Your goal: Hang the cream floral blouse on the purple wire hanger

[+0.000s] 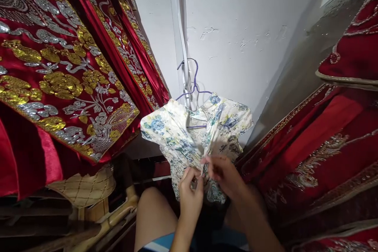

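Head view: floral garment [181,141] on purple hanger [195,85] before scuffed white wall [251,15]; red embroidered garments [63,82] flank it. Left hand [191,191] and right hand [226,175] pinch its front opening.

the left forearm [182,230] reaches up from the lower edge, leaning slightly right; the right forearm [251,214] slants inward from the lower right. the left hand [190,189] pinches with thumb and bent fingers. the right hand [223,171], just beside it and slightly higher, points leftward, fingers curled, fingertips gripping. the left leg [155,212] is bent.
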Demonstrator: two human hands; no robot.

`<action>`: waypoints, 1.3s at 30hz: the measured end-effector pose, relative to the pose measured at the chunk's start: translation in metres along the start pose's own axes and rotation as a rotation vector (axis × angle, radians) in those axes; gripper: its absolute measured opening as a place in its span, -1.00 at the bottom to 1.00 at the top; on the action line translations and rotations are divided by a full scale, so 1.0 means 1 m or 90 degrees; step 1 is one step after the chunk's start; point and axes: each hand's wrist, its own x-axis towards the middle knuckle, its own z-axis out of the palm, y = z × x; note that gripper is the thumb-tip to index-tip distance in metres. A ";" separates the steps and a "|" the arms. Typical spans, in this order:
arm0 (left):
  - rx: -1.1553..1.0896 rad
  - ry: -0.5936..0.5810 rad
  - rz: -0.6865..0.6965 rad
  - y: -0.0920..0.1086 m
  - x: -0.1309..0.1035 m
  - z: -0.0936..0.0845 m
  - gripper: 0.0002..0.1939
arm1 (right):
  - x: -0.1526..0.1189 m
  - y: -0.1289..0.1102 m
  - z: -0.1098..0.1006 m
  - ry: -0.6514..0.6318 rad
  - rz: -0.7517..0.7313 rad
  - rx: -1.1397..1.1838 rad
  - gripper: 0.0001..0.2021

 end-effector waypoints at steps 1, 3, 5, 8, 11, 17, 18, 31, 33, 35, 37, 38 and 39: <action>0.012 -0.018 -0.001 -0.003 0.000 0.000 -0.76 | 0.010 -0.014 0.002 0.008 -0.022 0.008 -0.72; 0.038 -0.047 -0.006 -0.010 0.001 0.002 -0.76 | 0.030 -0.046 0.010 0.013 -0.085 0.001 -0.76; 0.064 -0.064 -0.011 -0.018 0.000 0.007 -0.74 | 0.047 -0.076 0.021 -0.004 -0.123 -0.024 -0.78; 0.071 -0.068 -0.018 -0.026 -0.003 0.016 -0.72 | 0.057 -0.102 0.036 0.013 -0.181 -0.042 -0.77; 0.032 -0.071 -0.035 -0.024 -0.004 0.018 -0.72 | 0.050 -0.098 0.041 0.007 -0.214 -0.067 -0.74; -0.083 -0.012 0.037 0.027 0.045 -0.016 -0.78 | 0.028 -0.078 0.034 0.013 -0.215 -0.112 -0.75; -0.065 0.030 0.089 0.041 0.061 -0.023 -0.75 | 0.026 -0.080 0.034 0.005 -0.227 -0.119 -0.75; 0.243 0.121 0.340 0.103 0.157 -0.036 -0.82 | 0.071 -0.060 0.031 -0.011 -0.284 -0.153 -0.72; 0.205 0.185 0.339 0.105 0.159 -0.042 -0.82 | 0.074 -0.050 0.028 -0.001 -0.277 -0.207 -0.73; 0.156 0.280 0.333 0.107 0.164 -0.053 -0.83 | 0.076 -0.041 0.023 0.014 -0.280 -0.257 -0.74; 0.113 0.356 0.305 0.102 0.175 -0.071 -0.83 | 0.074 -0.034 0.017 0.013 -0.283 -0.285 -0.75; 0.088 0.383 0.283 0.096 0.181 -0.082 -0.84 | 0.071 -0.031 0.014 0.006 -0.283 -0.295 -0.75; 0.056 0.402 0.251 0.087 0.187 -0.095 -0.85 | 0.068 -0.029 0.012 -0.003 -0.284 -0.304 -0.75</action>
